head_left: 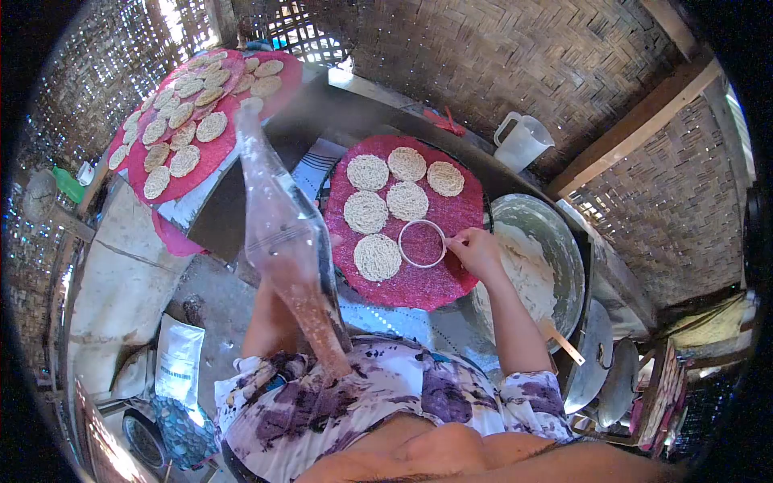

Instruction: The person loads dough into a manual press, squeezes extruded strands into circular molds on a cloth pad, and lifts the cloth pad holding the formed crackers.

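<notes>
My right hand (477, 251) pinches the rim of a thin white ring (423, 244), which lies on a round pink cloth (427, 290). Several pale, round, stringy-textured cakes (377, 257) rest on the cloth left of the ring and above it. A long, cloudy, bottle-shaped tool (286, 229), spattered with white, stands close to the camera. Behind it, my left forearm (264, 326) reaches up toward the cloth's left edge. Most of my left hand is hidden by that tool, so its grip does not show.
A large metal basin (576, 266) of white batter, with a wooden-handled utensil (564, 342), stands at the right. Further back is a plastic jug (523, 142). More cakes lie on pink cloth (201, 181) at upper left. Woven walls (515, 56) enclose the space.
</notes>
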The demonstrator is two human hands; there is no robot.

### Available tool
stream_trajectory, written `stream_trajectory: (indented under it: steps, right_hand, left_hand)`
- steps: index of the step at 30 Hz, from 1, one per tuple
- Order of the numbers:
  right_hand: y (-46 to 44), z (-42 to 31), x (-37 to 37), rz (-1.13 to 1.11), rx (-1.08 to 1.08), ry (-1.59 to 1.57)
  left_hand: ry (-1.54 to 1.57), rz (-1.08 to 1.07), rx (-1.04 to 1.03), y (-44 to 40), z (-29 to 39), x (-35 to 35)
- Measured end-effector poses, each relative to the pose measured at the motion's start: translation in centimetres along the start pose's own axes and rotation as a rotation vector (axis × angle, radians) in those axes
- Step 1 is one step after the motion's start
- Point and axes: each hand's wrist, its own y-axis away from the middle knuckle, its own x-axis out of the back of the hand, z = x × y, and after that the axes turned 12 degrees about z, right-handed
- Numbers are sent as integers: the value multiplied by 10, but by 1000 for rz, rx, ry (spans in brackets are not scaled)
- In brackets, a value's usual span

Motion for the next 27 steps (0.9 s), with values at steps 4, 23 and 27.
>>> stream_trajectory:
  steps: [4,23,27]
  right_hand:
    - [16,-13,20,95,97,-127]
    - [50,7,78,-875,-328,-1192]
    - [30,24,85,-802,-511,-927]
  left_hand:
    - [-225,-15,-135,2,13,-19]
    - [868,-731,623,-66,64,-183]
    - [909,-490,740,-71,24,-196]
